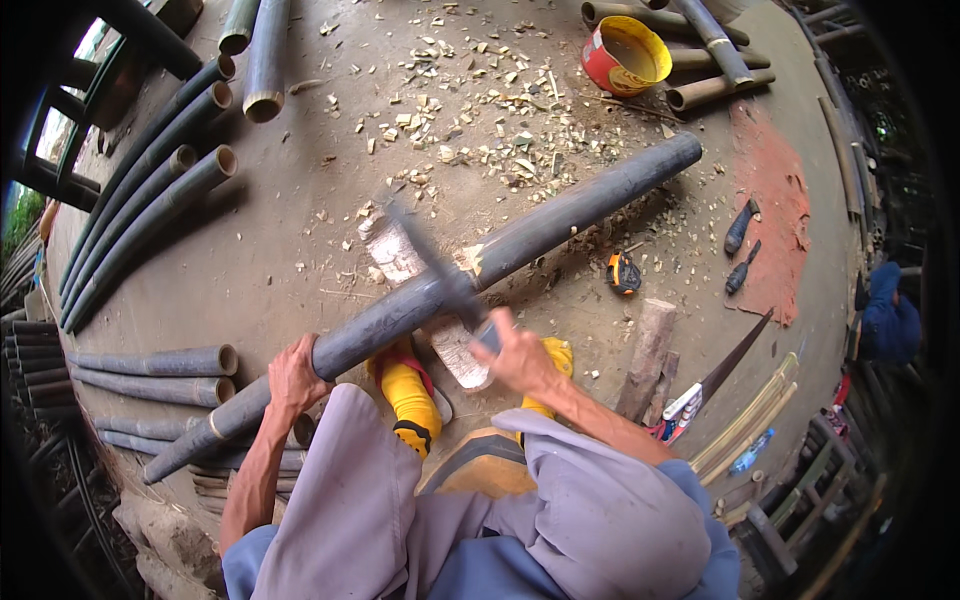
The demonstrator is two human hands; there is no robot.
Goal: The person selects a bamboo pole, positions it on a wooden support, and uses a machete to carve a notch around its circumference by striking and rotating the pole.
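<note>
A long dark bamboo pole (590,205) lies slantwise in front of my knees, from lower left to upper right. Beneath its middle is a pale, hacked wooden block (460,360). My left hand (297,375) is closed around the pole's nearer part, left of my knee. In my right hand (522,355) is the handle of a machete (430,250), its blade blurred by motion and crossing over the pole above the block. A pale chipped patch (470,262) shows on the pole beside the blade. Whether the blade touches the bamboo I cannot tell.
Wood chips (500,150) litter the ground ahead. A red and yellow bucket (625,55) stands beyond. To the right lie a tape measure (624,273), two dark-handled tools (740,228), a handsaw (725,370) and short logs (647,350). Bamboo poles (170,200) lie at left.
</note>
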